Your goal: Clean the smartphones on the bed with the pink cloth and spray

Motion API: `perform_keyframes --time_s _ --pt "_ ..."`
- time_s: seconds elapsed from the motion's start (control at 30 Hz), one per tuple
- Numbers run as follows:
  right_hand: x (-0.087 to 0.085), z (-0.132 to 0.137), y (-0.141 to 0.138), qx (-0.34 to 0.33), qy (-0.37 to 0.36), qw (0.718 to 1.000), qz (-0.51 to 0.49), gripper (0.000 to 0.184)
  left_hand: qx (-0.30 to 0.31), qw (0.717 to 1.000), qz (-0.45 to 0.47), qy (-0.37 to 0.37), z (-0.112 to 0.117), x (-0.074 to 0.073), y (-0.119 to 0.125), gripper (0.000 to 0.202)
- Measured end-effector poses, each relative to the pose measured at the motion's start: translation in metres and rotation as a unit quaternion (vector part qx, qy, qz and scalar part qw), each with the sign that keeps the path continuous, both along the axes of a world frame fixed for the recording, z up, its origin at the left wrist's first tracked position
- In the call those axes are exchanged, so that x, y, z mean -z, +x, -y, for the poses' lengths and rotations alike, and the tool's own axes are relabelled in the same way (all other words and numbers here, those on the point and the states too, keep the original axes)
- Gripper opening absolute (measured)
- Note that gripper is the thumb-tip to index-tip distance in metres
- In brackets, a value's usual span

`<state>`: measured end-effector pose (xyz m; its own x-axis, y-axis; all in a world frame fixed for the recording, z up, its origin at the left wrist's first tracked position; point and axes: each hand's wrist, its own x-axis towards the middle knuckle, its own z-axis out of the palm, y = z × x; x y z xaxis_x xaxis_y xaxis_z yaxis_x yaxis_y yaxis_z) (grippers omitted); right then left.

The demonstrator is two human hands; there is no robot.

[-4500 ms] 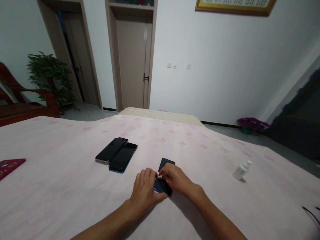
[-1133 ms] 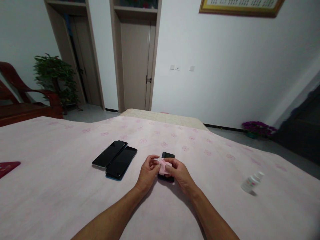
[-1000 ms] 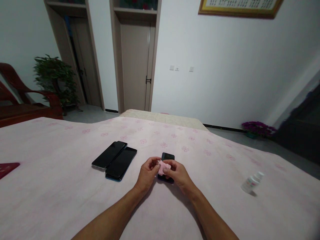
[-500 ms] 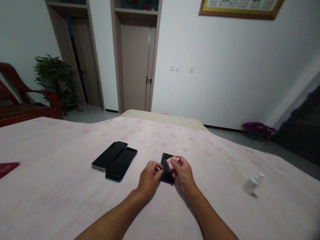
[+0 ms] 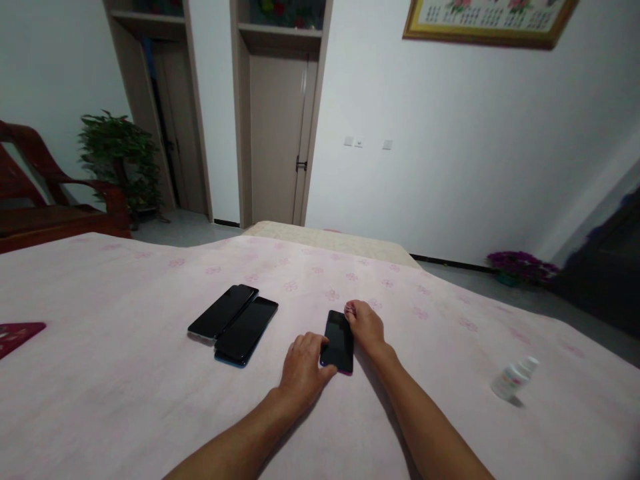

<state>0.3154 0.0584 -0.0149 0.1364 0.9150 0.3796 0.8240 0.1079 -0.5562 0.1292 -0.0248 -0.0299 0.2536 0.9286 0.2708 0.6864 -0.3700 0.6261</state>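
Lone phone (image 5: 339,343) flat on flowered cover (image 5: 150,400); I'd have the left hand (image 5: 304,367), grip spread around its near left corner, brace lightly while the right hand (image 5: 364,325), apparently pinching a pink wipe (image 5: 349,309), presses evenly.

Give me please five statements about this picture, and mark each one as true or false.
1. The left hand touches the phone nearest to it. True.
2. The right hand pinches a small pink piece. True.
3. The white bottle is between the two hands. False: it is to the right of both.
4. Other phones lie left of the hands. True.
5. The touched phone's screen glows white. False: it is dark.
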Motion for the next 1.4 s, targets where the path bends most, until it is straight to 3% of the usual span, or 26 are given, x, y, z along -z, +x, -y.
perform_keyframes --time_s 0.2,0.43,0.5,0.63,0.7,0.9,1.0,1.1,1.23,1.4 --pt "-0.007 0.001 -0.028 -0.068 -0.009 0.992 0.104 0.016 -0.021 1.000 -0.004 -0.004 0.000 0.000 0.002 0.038" --pt "-0.007 0.032 -0.036 -0.217 -0.021 0.963 0.162 0.025 -0.039 0.999 0.033 0.008 0.000 0.001 0.002 0.056" --pt "-0.009 0.036 -0.028 -0.197 -0.015 0.967 0.159 0.025 -0.043 0.998 0.041 0.010 0.000 0.003 0.003 0.057" --pt "-0.012 0.035 -0.014 -0.080 -0.017 0.984 0.156 0.019 -0.053 0.998 0.035 0.003 0.000 0.005 0.003 0.058" --pt "-0.012 0.037 -0.013 -0.076 -0.023 0.985 0.153 0.017 -0.054 0.998 0.031 -0.001 0.001 0.004 0.003 0.057" --pt "-0.012 0.075 -0.025 -0.225 -0.042 0.966 0.121 0.019 -0.055 0.998 0.027 0.003 0.002 0.001 0.003 0.052" --pt "-0.016 0.086 -0.022 -0.260 -0.077 0.957 0.102 0.017 -0.060 0.998 0.025 0.001 0.001 0.002 0.004 0.053" --pt "-0.019 0.072 -0.010 -0.204 -0.082 0.972 0.086 0.015 -0.056 0.998 0.026 0.001 0.001 0.004 0.003 0.059" --pt "-0.017 0.036 0.006 -0.061 -0.015 0.992 0.111 0.019 -0.046 0.999 0.021 0.019 0.001 0.007 0.003 0.060" --pt "-0.009 0.025 0.009 -0.055 -0.035 0.988 0.141 0.015 -0.041 0.999 0.006 0.022 0.002 0.004 0.002 0.056"
